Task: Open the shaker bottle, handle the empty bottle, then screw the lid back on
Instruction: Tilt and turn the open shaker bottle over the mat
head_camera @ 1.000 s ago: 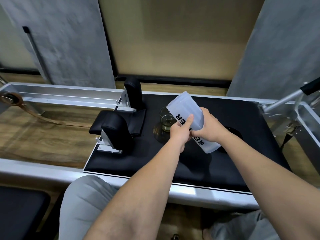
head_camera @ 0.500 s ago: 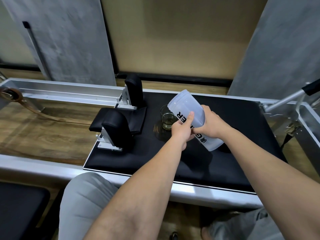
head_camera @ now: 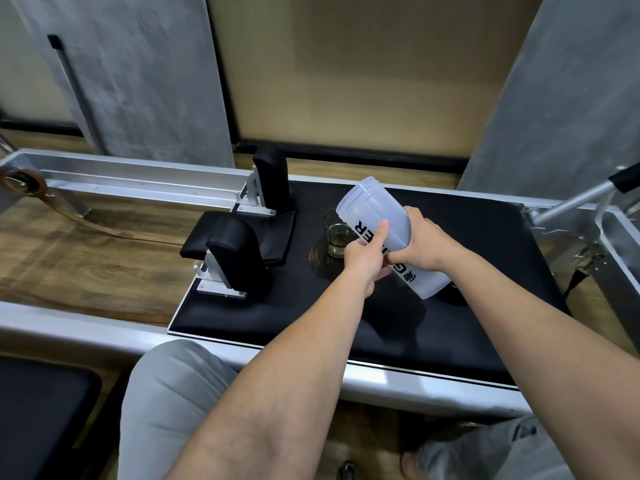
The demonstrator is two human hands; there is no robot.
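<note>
Lidless shaker bottle (head_camera: pixel 375 221), gripped by both the left hand (head_camera: pixel 363 259) and right hand (head_camera: pixel 424 245) above the black pad's (head_camera: pixel 485 237) middle, has tilted slightly further mouth-up toward the far-left corner, so relidding remains.

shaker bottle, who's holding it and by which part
Both hands hold the shaker bottle by its middle: left hand on the printed front, right hand around the far side.

Both the left hand (head_camera: pixel 363 261) and right hand (head_camera: pixel 424 245) grip a lidless translucent white plastic shaker bottle (head_camera: pixel 375 216), tilted far-left above the black padded platform (head_camera: pixel 485 230).
</note>
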